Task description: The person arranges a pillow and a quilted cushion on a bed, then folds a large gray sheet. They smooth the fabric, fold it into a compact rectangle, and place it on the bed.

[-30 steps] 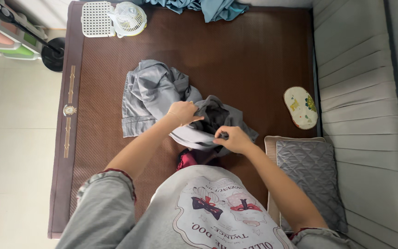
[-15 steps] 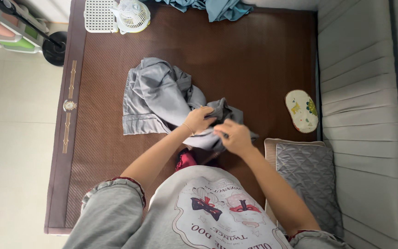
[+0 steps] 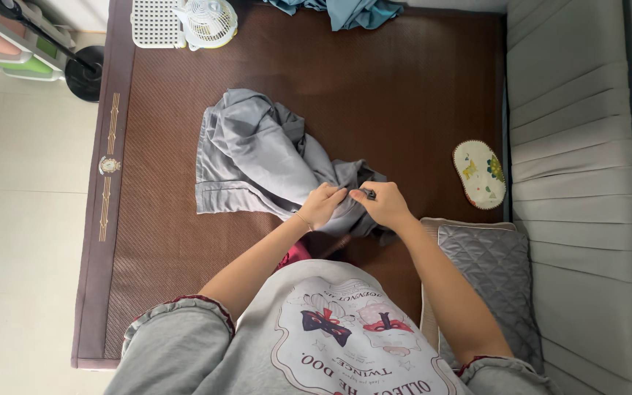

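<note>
A crumpled grey garment [image 3: 254, 157] lies on a brown woven bed mat [image 3: 404, 95]. My left hand [image 3: 322, 205] is closed on a bunch of the grey cloth at its near right end. My right hand [image 3: 383, 204] pinches the same cloth right beside it, the two hands almost touching. A dark red cloth [image 3: 295, 253] peeks out just below my left forearm, mostly hidden by my arms and body.
A small white fan [image 3: 210, 22] and a white mesh panel [image 3: 156, 23] stand at the mat's far left. Teal fabric [image 3: 349, 11] lies at the far edge. A small patterned oval pillow [image 3: 480, 174] and a grey quilted cushion [image 3: 491, 281] sit right, by a padded headboard [image 3: 572, 146].
Both hands have drawn together on the garment's near right end; the right hand moved up and right, the left down and right. The dark folds of the bunch have closed up.
</note>
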